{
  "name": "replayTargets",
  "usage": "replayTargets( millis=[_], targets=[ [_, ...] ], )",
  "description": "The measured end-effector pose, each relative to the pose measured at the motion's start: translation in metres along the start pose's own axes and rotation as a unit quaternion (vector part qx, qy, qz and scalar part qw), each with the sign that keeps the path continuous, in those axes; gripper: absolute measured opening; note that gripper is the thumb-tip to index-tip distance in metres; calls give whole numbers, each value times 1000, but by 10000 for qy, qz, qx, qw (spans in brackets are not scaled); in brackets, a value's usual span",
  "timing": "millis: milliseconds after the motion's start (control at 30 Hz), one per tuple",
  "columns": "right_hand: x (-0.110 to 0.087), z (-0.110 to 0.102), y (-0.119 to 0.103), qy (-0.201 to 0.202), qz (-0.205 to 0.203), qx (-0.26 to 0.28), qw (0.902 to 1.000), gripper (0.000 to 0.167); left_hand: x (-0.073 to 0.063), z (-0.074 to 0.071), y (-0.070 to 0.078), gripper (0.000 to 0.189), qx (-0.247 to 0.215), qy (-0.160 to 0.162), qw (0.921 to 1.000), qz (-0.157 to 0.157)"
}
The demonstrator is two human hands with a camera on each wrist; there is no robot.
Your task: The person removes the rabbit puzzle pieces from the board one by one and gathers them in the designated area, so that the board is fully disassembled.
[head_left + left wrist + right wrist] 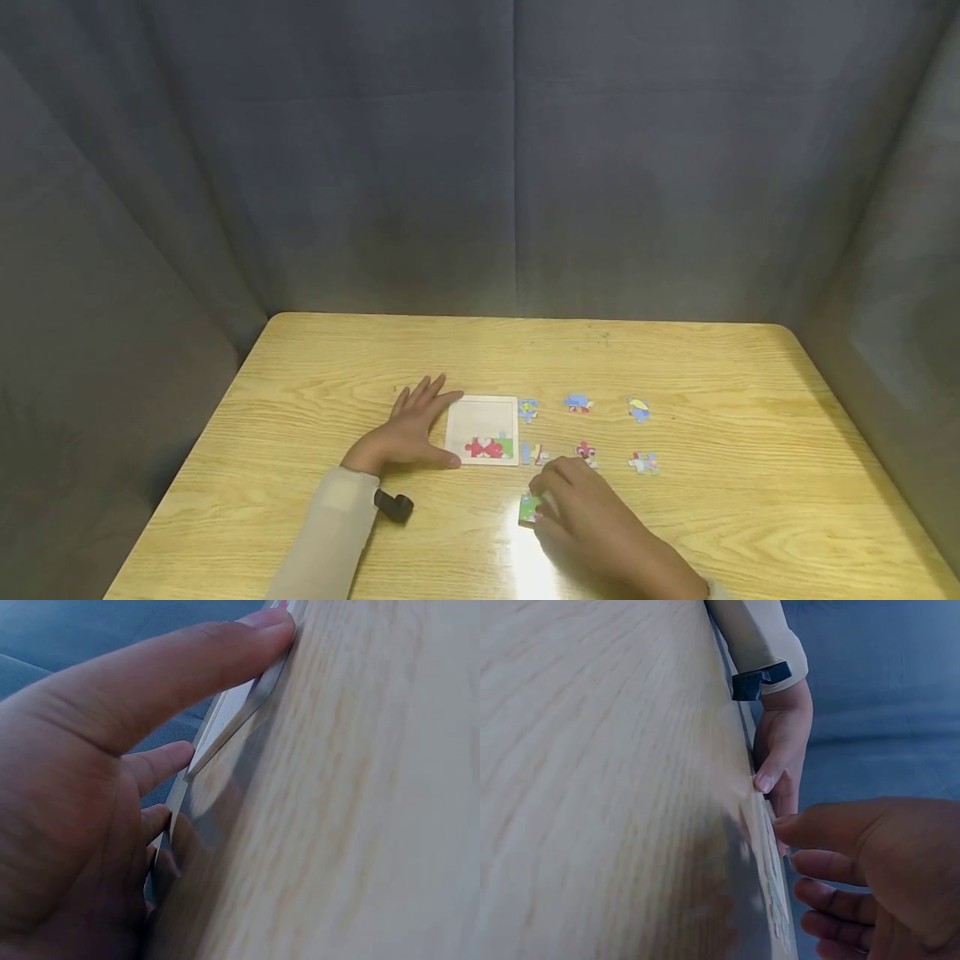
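Observation:
A square wooden puzzle frame (480,417) lies on the table, with red and green jigsaw pieces (491,447) fitted along its lower right part. My left hand (408,429) steadies the frame from its left side: the thumb rests at the lower left corner, the index finger at the upper left, fingers spread. In the left wrist view the thumb (255,637) lies over the frame's edge. Nearer to me, right of the frame, my right hand (581,512) pinches a green puzzle piece (528,510) between thumb and fingers; part of the piece is hidden behind them.
Loose pieces lie in two rows right of the frame, among them a blue one with a yellow flower (528,408), a blue and red one (578,403), a blue and yellow one (639,408) and a red one with eyes (585,452). Grey curtains (517,167) surround the wooden table (750,417).

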State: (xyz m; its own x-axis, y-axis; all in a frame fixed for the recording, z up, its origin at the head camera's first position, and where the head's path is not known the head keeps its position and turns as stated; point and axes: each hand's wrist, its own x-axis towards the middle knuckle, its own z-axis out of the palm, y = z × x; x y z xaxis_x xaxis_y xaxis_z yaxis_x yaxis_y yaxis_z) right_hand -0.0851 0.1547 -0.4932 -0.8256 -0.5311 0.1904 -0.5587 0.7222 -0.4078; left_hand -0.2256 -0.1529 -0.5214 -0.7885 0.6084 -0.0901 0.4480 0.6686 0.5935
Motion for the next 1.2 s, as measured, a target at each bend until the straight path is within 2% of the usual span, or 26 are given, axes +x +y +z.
replayTargets(
  millis=[100,300,600,1200],
  targets=[
    [-1,-2,0,-31,-63,-114,9999,26,0,0,0,110,-8,9,10000,-37],
    [-2,-2,1,-260,44,-14,9997,27,0,-1,1,110,-21,43,10000,-9],
    [-4,5,5,-169,-337,-198,9991,30,1,0,-1,110,-31,25,10000,58],
    [-5,1,3,-391,-331,-81,9987,29,-1,-1,1,109,-33,20,10000,36]
  ],
)
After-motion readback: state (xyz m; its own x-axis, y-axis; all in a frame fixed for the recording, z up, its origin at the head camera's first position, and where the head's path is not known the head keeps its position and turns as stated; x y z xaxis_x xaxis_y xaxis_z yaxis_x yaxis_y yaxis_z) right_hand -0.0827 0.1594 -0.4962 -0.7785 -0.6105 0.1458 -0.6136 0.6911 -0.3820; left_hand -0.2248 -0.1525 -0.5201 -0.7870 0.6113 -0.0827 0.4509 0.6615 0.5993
